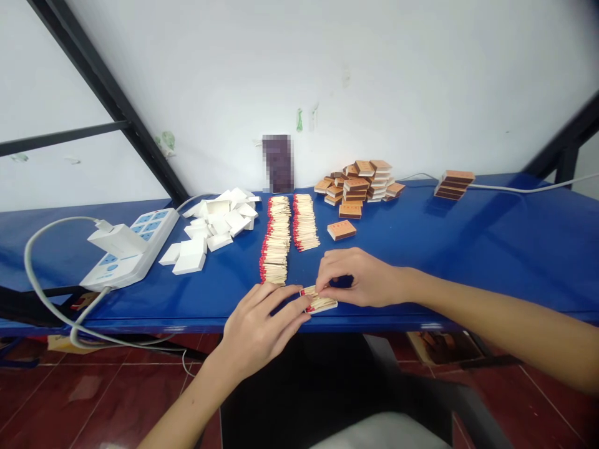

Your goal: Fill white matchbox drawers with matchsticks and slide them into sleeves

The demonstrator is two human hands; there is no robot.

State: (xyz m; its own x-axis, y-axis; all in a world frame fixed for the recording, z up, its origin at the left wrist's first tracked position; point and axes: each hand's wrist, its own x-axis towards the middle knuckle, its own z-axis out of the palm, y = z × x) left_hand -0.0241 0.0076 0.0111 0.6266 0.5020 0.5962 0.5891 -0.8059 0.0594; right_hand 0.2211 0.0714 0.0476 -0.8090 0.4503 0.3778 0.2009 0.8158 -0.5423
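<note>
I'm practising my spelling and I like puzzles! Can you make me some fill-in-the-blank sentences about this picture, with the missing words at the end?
1. The two rows of matches have heads coloured ____.
2. The tabletop under them is ____.
3. In the picture, the pile of white pieces lies to the ____ of those rows.
4. The open tray between the left hand and the right hand holds ____.

Missing words: red; blue; left; matches.

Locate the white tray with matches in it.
Head view, just right of centre: the white tray is at the blue table's near edge, between the left hand and right hand.
</note>
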